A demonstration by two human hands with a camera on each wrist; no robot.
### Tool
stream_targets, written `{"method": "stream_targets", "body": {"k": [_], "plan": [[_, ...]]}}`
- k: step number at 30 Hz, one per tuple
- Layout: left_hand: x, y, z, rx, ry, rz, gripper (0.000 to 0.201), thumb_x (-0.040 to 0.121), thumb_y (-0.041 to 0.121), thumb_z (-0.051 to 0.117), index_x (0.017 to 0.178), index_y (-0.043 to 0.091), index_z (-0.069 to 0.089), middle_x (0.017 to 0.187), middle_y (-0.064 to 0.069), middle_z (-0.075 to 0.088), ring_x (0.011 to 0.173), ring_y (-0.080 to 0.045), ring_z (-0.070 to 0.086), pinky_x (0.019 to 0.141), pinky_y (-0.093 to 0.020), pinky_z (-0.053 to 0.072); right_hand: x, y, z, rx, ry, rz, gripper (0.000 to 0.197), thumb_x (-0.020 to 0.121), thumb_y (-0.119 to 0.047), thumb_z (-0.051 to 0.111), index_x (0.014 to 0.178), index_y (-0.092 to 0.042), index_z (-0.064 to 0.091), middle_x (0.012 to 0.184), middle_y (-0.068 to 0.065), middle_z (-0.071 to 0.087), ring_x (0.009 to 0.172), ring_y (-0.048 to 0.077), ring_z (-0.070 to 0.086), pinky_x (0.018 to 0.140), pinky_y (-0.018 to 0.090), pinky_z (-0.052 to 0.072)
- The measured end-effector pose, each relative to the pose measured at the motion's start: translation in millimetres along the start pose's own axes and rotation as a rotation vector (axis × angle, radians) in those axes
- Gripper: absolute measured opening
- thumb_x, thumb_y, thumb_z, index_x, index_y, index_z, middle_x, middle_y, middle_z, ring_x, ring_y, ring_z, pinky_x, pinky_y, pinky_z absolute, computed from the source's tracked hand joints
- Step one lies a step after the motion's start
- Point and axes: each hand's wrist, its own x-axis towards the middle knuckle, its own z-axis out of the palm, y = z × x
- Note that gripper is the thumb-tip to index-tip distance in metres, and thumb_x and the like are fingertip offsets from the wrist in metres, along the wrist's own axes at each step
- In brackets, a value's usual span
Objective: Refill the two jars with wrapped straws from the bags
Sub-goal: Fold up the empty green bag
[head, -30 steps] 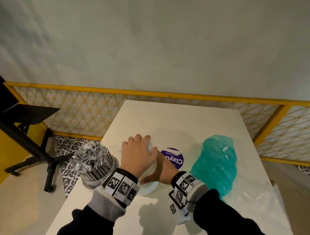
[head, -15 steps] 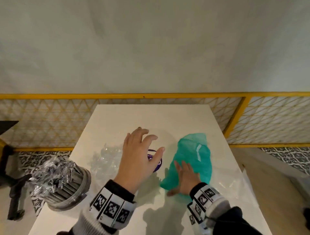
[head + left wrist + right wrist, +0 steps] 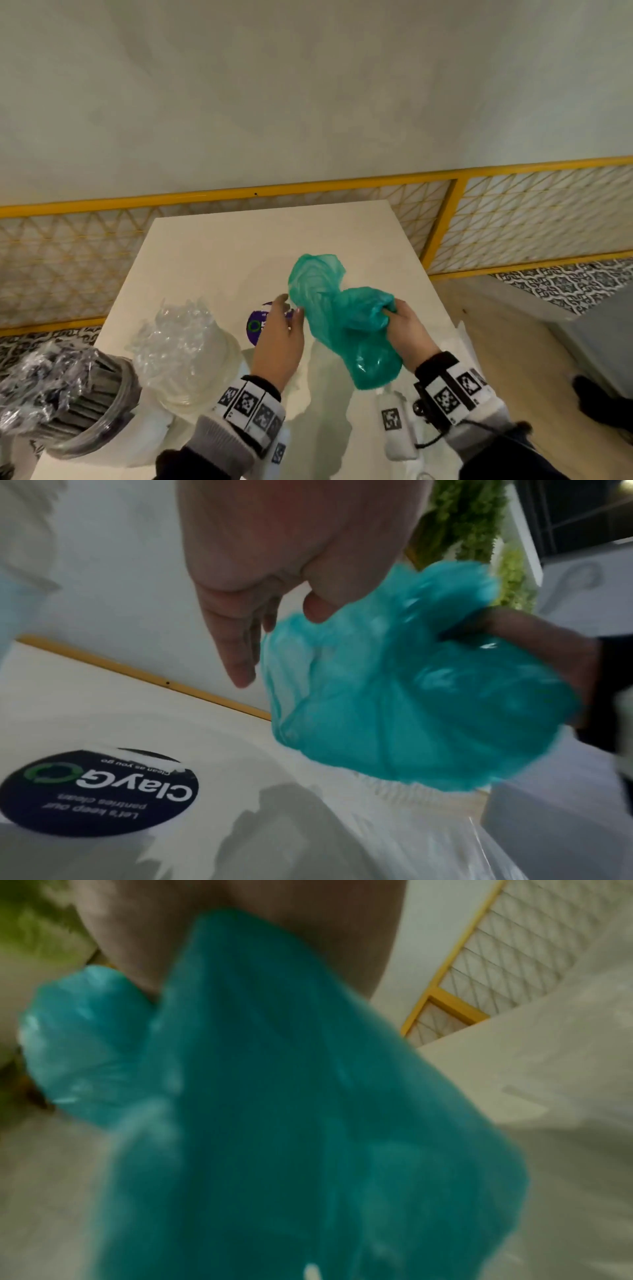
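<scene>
From the head view, my right hand (image 3: 407, 329) clenches the crumpled teal plastic bag (image 3: 342, 318) above the white table (image 3: 212, 253), its long axis running away from me. My left hand (image 3: 279, 337) is just beside it. Left wrist view: relaxed fingers (image 3: 240, 653) brush it. Right wrist view: blurred teal fills everything

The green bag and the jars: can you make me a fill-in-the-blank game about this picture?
1. The right hand grips a bag coloured ____.
2. The round sticker on the table reads Clay____.
3. The jar of dark straws stands to the ____ of the jar of clear-wrapped straws.
4. The left hand is ____, fingers straight beside the bag.

Missing words: green, Go, left, open
</scene>
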Motion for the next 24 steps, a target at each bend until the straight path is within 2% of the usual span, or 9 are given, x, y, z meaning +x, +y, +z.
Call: {"method": "stream_targets", "body": {"k": [3,5,7,8,11,14,17,21,24], "plan": [[19,16,-4,-0.234,0.075,-0.006,0.046,0.092,0.031,0.052,0.134,0.016,0.038,0.128,-0.002,0.049,0.114,-0.019,0.052,0.094,-0.033,0.044,-9,-9,-13,0.198,0.004,0.056,0.027,0.095,0.000,0.037,0.081,-0.010,0.058,0.068,0.004,0.067,0.059,0.014,0.065,0.054,0.025,0.052],[28,27,-8,-0.272,0.110,0.031,0.034,0.091,0.024,0.058,0.123,0.016,0.050,0.117,0.001,0.056,0.108,-0.016,0.053,0.093,-0.027,0.043,-9,-5,-20,0.268,0.007,0.112,0.030,0.097,-0.009,0.035,0.079,-0.008,0.058,0.069,0.009,0.065,0.064,0.020,0.062,0.061,0.030,0.049],[32,39,-12,-0.316,0.121,0.087,0.012,0.089,0.012,0.060,0.098,0.019,0.061,0.096,0.004,0.065,0.090,-0.014,0.060,0.078,-0.015,0.048,-7,1,-29,0.295,0.036,0.157,0.031,0.097,-0.016,0.034,0.084,-0.006,0.060,0.078,0.014,0.066,0.075,0.027,0.061,0.070,0.036,0.049],[33,44,-14,-0.334,0.130,0.103,0.013,0.088,0.009,0.060,0.092,0.021,0.063,0.089,0.004,0.067,0.082,-0.013,0.062,0.071,-0.013,0.049,-6,5,-35,0.281,0.068,0.162,0.030,0.097,-0.019,0.036,0.091,-0.005,0.062,0.087,0.017,0.067,0.082,0.030,0.063,0.077,0.039,0.051],[34,51,-22,-0.388,0.132,0.100,0.013,0.086,0.005,0.062,0.090,0.017,0.064,0.080,-0.001,0.069,0.070,-0.009,0.064,0.061,-0.017,0.051,-1,16,-56,0.236,0.182,0.138,0.026,0.095,-0.021,0.044,0.109,-0.008,0.062,0.106,0.016,0.069,0.099,0.031,0.065,0.086,0.045,0.052],[33,52,-30,-0.305,-0.031,0.003,0.010,0.083,0.004,0.065,0.085,0.012,0.070,0.079,-0.006,0.071,0.072,-0.016,0.064,0.065,-0.024,0.051,8,35,-83,0.197,0.326,0.187,0.016,0.091,-0.019,0.052,0.101,-0.013,0.064,0.105,0.015,0.068,0.098,0.031,0.064,0.089,0.044,0.051],[26,52,-35,-0.195,-0.254,-0.067,0.008,0.082,0.007,0.068,0.088,0.007,0.073,0.080,-0.008,0.075,0.075,-0.018,0.067,0.069,-0.022,0.056,17,55,-108,0.107,0.379,0.277,0.015,0.089,-0.011,0.053,0.102,-0.011,0.062,0.107,0.017,0.066,0.099,0.033,0.061,0.094,0.048,0.048],[12,61,-28,-0.363,-0.214,-0.051,0.018,0.090,0.008,0.056,0.080,0.007,0.069,0.067,-0.006,0.066,0.060,-0.014,0.060,0.057,-0.021,0.054,27,76,-124,0.049,0.455,0.315,0.017,0.089,-0.001,0.045,0.094,-0.012,0.058,0.105,0.020,0.062,0.101,0.037,0.058,0.096,0.053,0.046],[9,62,-25,-0.588,-0.206,-0.094,0.024,0.094,0.019,0.049,0.094,0.004,0.067,0.087,-0.012,0.067,0.077,-0.021,0.061,0.067,-0.027,0.054,34,87,-127,-0.023,0.479,0.284,0.017,0.090,-0.005,0.043,0.088,-0.015,0.056,0.105,0.023,0.063,0.101,0.040,0.058,0.094,0.056,0.047]]}}
